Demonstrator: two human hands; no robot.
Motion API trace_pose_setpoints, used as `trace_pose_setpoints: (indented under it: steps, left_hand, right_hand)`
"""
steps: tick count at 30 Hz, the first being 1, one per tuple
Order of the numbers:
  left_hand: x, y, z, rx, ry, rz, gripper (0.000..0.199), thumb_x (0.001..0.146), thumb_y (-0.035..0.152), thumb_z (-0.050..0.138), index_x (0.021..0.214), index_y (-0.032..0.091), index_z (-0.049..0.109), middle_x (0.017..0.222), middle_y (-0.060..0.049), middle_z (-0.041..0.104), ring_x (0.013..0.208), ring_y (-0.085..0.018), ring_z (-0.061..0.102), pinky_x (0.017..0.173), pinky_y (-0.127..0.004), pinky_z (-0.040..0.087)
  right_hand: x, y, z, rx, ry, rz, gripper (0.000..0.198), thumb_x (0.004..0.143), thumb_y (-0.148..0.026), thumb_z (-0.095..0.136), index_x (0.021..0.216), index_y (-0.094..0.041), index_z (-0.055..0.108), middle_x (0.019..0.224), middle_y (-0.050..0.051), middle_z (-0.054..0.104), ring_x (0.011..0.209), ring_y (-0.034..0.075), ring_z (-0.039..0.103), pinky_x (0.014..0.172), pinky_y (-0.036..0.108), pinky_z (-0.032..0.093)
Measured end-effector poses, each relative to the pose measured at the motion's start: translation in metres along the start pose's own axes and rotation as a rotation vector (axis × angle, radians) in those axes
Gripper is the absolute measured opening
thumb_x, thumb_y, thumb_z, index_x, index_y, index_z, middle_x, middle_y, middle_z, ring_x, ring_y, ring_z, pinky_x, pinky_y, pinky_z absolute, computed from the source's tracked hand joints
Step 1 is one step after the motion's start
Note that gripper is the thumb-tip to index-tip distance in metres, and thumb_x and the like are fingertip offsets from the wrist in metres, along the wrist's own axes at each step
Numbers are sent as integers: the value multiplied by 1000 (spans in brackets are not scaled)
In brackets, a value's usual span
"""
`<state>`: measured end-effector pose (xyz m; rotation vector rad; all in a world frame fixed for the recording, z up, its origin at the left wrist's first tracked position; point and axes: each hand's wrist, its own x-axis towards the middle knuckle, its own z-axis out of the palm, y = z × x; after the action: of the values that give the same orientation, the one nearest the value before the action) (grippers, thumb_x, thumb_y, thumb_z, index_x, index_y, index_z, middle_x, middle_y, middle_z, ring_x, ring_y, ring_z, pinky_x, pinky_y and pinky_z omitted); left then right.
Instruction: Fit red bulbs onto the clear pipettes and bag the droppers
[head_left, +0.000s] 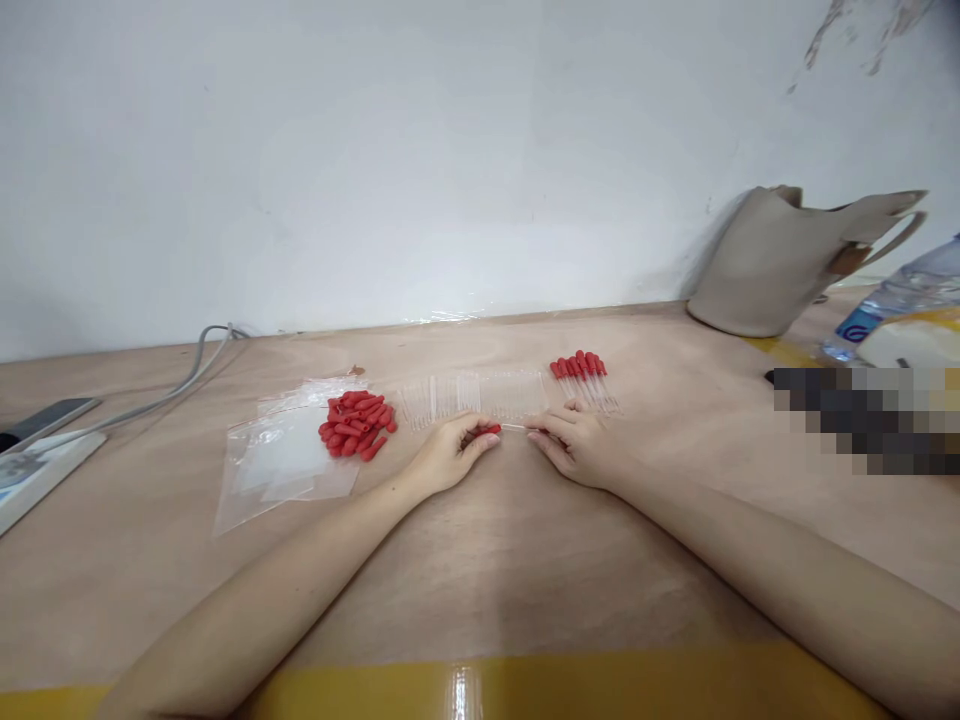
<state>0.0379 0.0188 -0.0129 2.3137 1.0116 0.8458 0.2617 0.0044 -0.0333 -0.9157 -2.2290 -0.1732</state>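
My left hand pinches a red rubber bulb between thumb and fingers. From the right, my right hand grips a thin clear glass dropper tube, which points at the bulb; whether its tip is inside the bulb I cannot tell. Behind both hands lies a row of clear tubes. Left of them, a heap of loose red bulbs rests on clear plastic bags. Beyond my right hand, several droppers with red bulbs fitted lie side by side.
A grey cable runs along the left, near a phone and a white power strip. At the back right stands a beige bag, with a plastic bottle beside it. Yellow tape crosses the table's front edge.
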Motion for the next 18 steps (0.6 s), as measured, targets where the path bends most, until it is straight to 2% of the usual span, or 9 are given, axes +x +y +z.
trace_pose_setpoints:
  steps: [8,13,18]
  left_hand:
    - [0,0,1,-75,-5,-29,20,86,33,49,88,16,59,80,-2,63,71,-13,56,66,-25,45]
    - [-2,-1,1,-10,-18,34,19,86,30,48,87,17,61,81,-2,65,72,-13,57,68,-25,44]
    - [-5,0,0,8,-50,95,17,87,26,47,89,17,62,85,-3,67,78,-14,61,73,-25,45]
  right_hand:
    - [7,-13,-9,51,-19,62,19,88,-26,47,88,-20,65,74,1,66,66,12,56,67,26,38]
    - [6,-7,-4,182,-73,100,22,89,-30,47,89,-22,67,74,1,65,64,12,55,67,27,39]
    - [7,-7,-7,217,-133,117,21,88,-30,48,91,-24,68,72,0,64,65,13,56,70,29,40]
